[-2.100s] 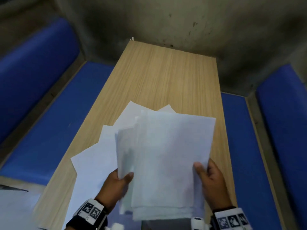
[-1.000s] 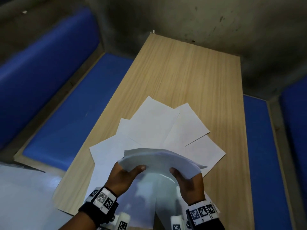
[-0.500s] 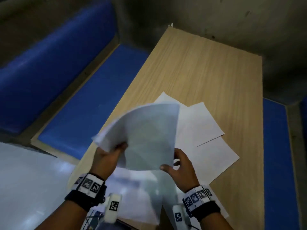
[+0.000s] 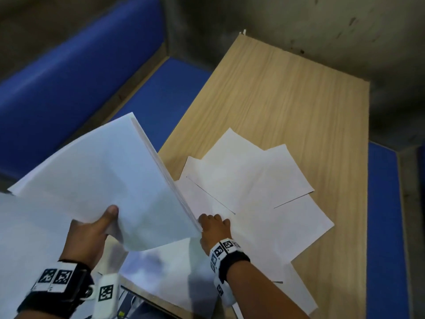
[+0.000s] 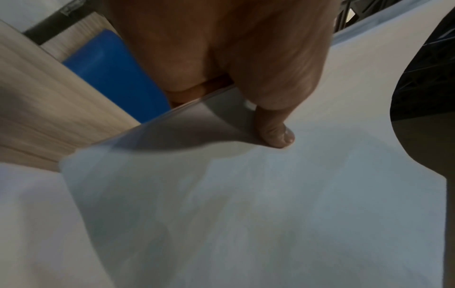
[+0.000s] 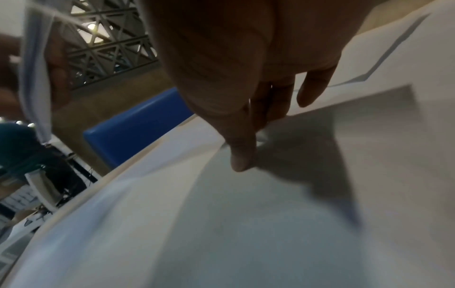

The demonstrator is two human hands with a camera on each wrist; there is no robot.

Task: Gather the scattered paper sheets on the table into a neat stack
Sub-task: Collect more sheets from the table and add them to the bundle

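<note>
My left hand [image 4: 103, 223] grips a thick stack of white sheets [image 4: 103, 180], thumb on top, and holds it tilted above the table's left edge. In the left wrist view the thumb [image 5: 278, 134] presses on the stack [image 5: 246, 194]. Several loose white sheets [image 4: 264, 203] lie fanned and overlapping on the wooden table [image 4: 287, 100]. Just right of the stack's lower corner, my right hand [image 4: 215, 226] reaches down onto them. The right wrist view shows its fingers [image 6: 258, 136] fairly straight, with the tips touching a sheet [image 6: 295, 214].
Blue padded benches run along the table's left [image 4: 69, 88] and right [image 4: 381, 203] sides. A grey concrete wall closes off the far end. The far half of the tabletop is bare wood. A pale white surface [image 4: 23, 238] lies at lower left.
The stack, first held by both hands in front of me, has swung to the left in my left hand alone. My right hand let go and dropped onto the loose sheets.
</note>
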